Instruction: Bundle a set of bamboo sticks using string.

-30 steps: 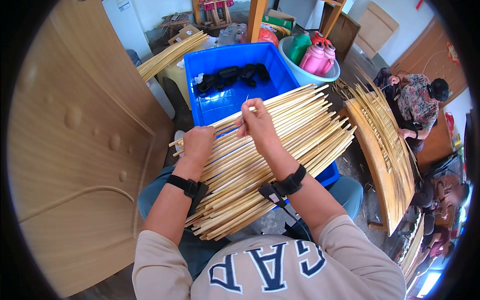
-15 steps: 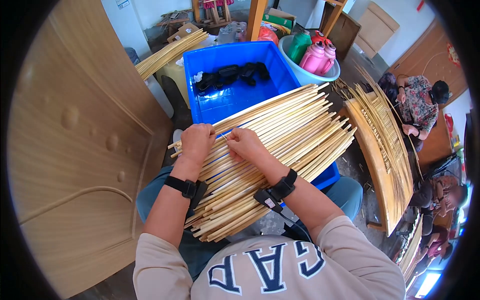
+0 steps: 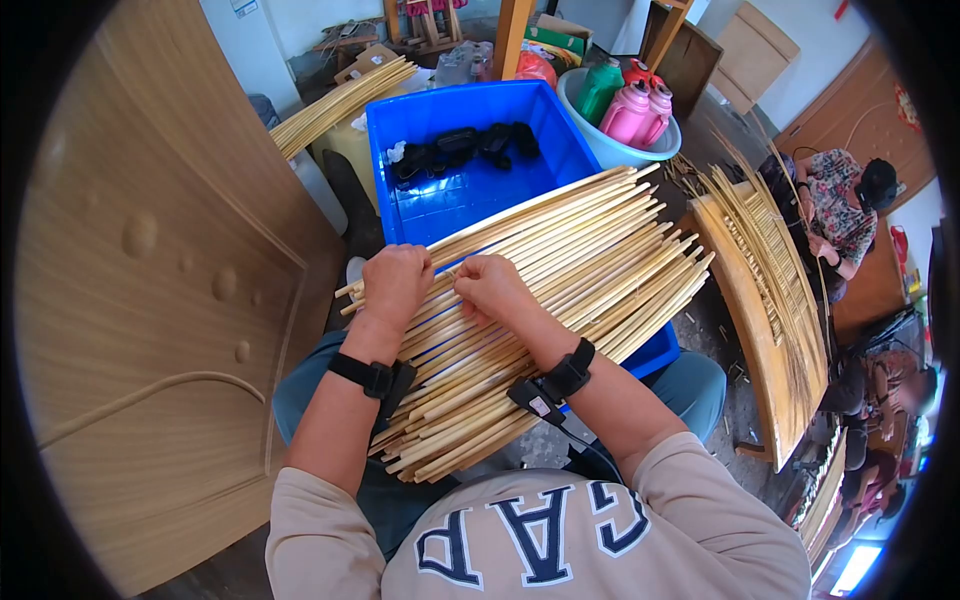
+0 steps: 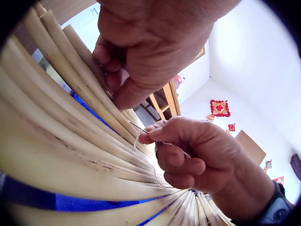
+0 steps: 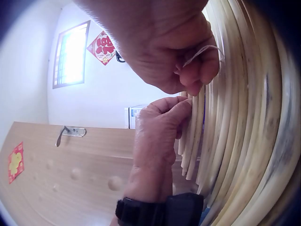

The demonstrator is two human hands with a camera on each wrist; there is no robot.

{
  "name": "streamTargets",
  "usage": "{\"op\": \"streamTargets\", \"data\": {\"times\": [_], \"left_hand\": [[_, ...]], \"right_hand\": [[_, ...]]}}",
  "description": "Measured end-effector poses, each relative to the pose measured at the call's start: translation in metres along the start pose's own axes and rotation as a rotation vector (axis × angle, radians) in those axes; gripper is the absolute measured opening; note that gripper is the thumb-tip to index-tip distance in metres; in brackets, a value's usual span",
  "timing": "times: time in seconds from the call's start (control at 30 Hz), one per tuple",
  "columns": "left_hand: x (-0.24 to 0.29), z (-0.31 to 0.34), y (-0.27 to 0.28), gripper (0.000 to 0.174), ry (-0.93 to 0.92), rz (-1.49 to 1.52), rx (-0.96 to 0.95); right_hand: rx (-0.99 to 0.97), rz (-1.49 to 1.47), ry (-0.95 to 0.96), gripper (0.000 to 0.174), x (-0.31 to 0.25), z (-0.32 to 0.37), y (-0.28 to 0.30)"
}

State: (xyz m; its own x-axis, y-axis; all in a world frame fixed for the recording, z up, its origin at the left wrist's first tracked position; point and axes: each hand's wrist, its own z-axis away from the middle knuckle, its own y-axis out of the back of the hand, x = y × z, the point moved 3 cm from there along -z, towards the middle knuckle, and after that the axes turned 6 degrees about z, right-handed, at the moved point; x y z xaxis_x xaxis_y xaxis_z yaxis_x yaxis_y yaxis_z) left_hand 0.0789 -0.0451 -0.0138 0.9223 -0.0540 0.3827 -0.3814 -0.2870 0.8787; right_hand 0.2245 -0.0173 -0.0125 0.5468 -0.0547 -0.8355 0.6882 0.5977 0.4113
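Observation:
A wide layer of pale round sticks (image 3: 540,290) lies over the person's lap and a blue tub. The left hand (image 3: 396,284) grips the stick ends at the far left edge, its fingers curled round them in the left wrist view. Just right of it, the right hand (image 3: 492,288) pinches a thin needle (image 4: 138,127) between thumb and forefinger, the tip against a stick. White thread (image 4: 155,172) trails from the needle to the sticks, and part of it crosses the right fingers in the right wrist view.
The blue tub (image 3: 470,205) holds black items (image 3: 455,148). Behind it a basin (image 3: 655,153) holds flasks. A wooden door (image 3: 150,300) stands close at left. At right, a curved wooden bench (image 3: 745,290) carries thin strips, with a seated person (image 3: 838,215) beyond. More sticks (image 3: 345,105) lie at back left.
The right hand has come down from above the sticks to beside the left hand, bringing the needle to the sticks. The left hand has barely moved.

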Motion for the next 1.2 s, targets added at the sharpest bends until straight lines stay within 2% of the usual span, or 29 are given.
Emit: {"op": "streamTargets", "data": {"times": [0.13,0.4,0.83,0.93,1.0,1.2], "left_hand": [[0.002,0.003,0.001,0.006,-0.057,-0.03,0.046],[-0.001,0.003,0.0,0.007,-0.062,0.021,0.059],[0.004,0.004,0.004,0.004,-0.065,0.028,0.092],[0.003,0.004,0.001,0.003,-0.092,0.007,0.125],[0.003,0.004,-0.001,0.003,-0.103,0.004,0.143],[0.003,0.003,0.001,0.007,-0.112,-0.009,0.102]], "right_hand": [[0.028,-0.048,0.018,0.013,0.003,-0.001,-0.002],[0.006,0.018,0.053,0.008,0.009,-0.004,-0.007],[0.026,0.022,0.052,0.012,0.008,-0.001,-0.007],[0.05,0.081,0.072,0.012,0.02,-0.009,-0.012],[0.201,0.244,0.262,0.012,0.023,-0.013,-0.014],[0.233,0.301,0.248,0.012,0.027,-0.012,-0.018]]}}
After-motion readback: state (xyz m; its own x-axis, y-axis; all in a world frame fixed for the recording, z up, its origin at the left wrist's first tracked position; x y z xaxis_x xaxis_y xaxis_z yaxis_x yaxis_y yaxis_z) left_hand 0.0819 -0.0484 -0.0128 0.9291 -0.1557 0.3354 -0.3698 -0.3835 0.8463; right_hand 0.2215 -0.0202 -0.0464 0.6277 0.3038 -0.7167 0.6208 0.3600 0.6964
